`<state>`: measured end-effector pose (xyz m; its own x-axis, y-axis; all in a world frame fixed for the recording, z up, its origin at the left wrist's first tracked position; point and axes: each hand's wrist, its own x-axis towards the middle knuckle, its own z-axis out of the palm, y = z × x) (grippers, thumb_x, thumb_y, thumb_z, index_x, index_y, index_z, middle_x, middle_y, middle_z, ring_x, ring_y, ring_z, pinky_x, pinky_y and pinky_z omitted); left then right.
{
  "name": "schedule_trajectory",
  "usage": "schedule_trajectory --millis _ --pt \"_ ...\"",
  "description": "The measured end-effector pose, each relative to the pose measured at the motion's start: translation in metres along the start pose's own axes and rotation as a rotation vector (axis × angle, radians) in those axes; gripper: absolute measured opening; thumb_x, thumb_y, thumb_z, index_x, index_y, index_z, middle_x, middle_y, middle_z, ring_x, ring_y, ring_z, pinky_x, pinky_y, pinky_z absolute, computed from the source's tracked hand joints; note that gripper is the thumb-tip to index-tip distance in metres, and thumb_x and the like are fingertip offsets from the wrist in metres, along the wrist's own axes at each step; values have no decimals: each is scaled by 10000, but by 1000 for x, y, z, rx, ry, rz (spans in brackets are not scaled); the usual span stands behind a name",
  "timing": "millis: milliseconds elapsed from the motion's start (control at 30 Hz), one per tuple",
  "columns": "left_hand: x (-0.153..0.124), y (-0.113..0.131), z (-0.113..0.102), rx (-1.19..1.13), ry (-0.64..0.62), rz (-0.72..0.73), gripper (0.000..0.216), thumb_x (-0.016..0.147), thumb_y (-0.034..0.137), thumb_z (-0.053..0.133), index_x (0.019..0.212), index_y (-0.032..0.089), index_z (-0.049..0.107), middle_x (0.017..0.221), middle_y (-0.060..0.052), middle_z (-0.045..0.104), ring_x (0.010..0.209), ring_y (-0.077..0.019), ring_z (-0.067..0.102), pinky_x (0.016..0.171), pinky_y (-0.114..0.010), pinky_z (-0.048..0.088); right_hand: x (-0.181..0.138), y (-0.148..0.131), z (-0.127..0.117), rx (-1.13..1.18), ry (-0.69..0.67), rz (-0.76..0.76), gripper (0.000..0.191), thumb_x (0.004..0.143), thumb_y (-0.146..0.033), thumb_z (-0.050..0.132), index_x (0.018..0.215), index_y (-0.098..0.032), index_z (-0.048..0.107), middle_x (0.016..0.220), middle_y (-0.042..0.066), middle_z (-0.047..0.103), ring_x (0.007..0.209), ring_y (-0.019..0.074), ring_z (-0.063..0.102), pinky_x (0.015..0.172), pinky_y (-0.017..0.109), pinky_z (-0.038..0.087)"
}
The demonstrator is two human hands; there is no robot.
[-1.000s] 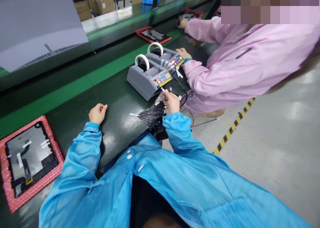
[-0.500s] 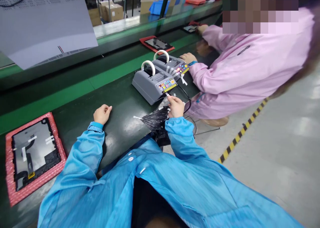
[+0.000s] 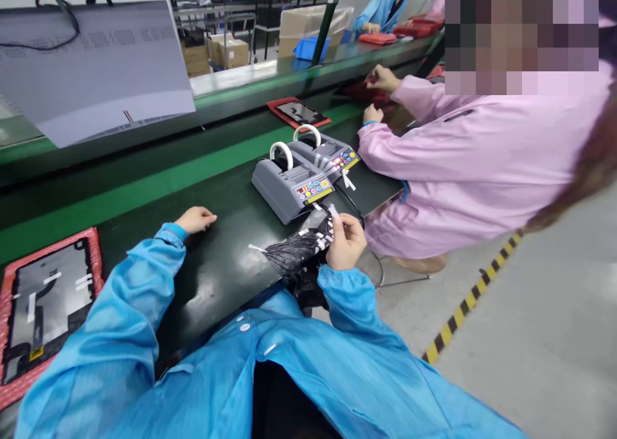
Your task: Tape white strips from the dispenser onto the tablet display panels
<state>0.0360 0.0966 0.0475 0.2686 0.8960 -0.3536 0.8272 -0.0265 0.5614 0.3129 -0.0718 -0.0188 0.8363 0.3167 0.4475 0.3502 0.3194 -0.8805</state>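
My right hand (image 3: 346, 241) is closed in a pinch around a short piece of whitish tape (image 3: 334, 211) that sticks up from its fingertips. Just beyond it stands the nearer grey tape dispenser (image 3: 284, 191), with a white tape roll (image 3: 281, 151) on top and lit buttons at its front. Beside that hand, at the table's edge, lies a bundle of thin black cables (image 3: 294, 249) with white tags. Over the dark tabletop my left hand (image 3: 196, 220) is closed, fingers together, with nothing visible in it. To its left a tablet screen assembly (image 3: 53, 297) lies on pink bubble wrap (image 3: 91, 246).
A second tape dispenser (image 3: 332, 153) adjoins the first. Another screen panel (image 3: 301, 112) on red wrap lies farther back. At right sits a co-worker in a pink smock (image 3: 463, 162), hands over the bench. White sheets (image 3: 106, 72) hang at upper left.
My right hand has drawn back from the nearer dispenser's front, with the tape piece in its fingers. My left hand has turned, its fingers pointing right. The co-worker's hands have lifted and shifted.
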Motion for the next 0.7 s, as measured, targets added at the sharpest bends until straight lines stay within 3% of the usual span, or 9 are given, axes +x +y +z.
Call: schedule_trajectory --millis 133,300,467,600,700 --pt "51 46 -13 -24 134 50 200 801 147 643 605 187 643 608 -6 647 715 -171 649 712 -236 469 7 6 -11 -9 -12 10 384 746 -536 699 690 -166 612 783 19 616 784 137 591 772 311 475" --pt "136 104 -5 -46 240 46 121 785 159 682 664 163 687 797 -59 722 983 -246 675 902 -283 486 16 18 -36 -50 -28 25 332 769 -484 701 709 -165 631 795 29 644 805 149 616 808 337 488" --pt "216 152 9 -82 162 28 51 842 174 690 857 128 708 951 -72 707 1070 -248 644 974 -343 494 40 24 -58 -68 -19 -9 250 774 -393 720 725 -161 643 789 39 654 772 149 620 738 318 498" --pt "270 189 22 -145 38 11 341 942 361 614 1209 150 600 1226 -87 612 1074 -232 622 911 -430 551 71 14 -51 -50 14 -47 166 774 -312 727 731 -167 660 775 37 659 743 149 622 681 291 485" --pt "303 214 33 -231 -19 -30 336 946 347 610 1226 162 590 1244 -98 602 1078 -220 619 912 -429 551 91 2 -41 -57 30 -57 101 768 -258 732 760 -176 674 791 29 657 748 143 619 693 284 471"
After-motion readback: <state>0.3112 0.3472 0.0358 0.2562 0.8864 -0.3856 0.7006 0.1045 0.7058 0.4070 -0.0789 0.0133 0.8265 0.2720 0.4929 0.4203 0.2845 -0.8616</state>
